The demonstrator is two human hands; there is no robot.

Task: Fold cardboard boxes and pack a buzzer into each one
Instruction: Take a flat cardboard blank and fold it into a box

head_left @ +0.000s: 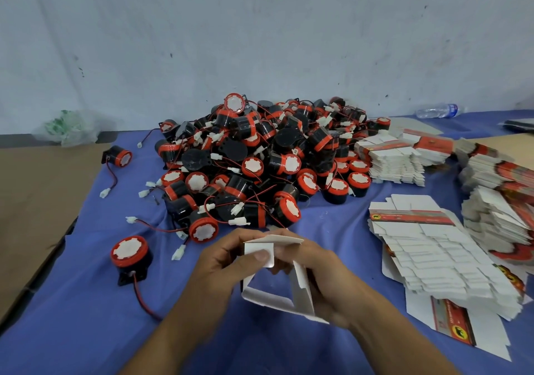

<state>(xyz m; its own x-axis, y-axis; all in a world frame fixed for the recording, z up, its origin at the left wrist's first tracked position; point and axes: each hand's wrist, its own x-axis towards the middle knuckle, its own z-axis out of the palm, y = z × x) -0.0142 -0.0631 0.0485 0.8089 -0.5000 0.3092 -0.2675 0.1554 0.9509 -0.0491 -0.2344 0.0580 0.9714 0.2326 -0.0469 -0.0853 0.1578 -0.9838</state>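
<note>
Between both hands, low in the middle of the head view, is a half-folded white cardboard box (276, 302), its near end open. My left hand (225, 267) grips its left side, the thumb pressing a white flap down. The right side of the box is held by my right hand (323, 276), fingers curled round it. Behind the hands rises a big pile of black and red buzzers (260, 160) with red wires and white plugs. One single buzzer (130, 256) stands on the blue cloth to the left of my left hand.
Stacks of flat white and red box blanks (439, 253) spread over the right side, with more blanks (393, 158) behind. Another stray buzzer (118, 156) lies far left. A plastic bottle (437, 110) and a crumpled bag (69, 129) lie by the wall. Brown cardboard (34, 195) borders the blue cloth (86, 317).
</note>
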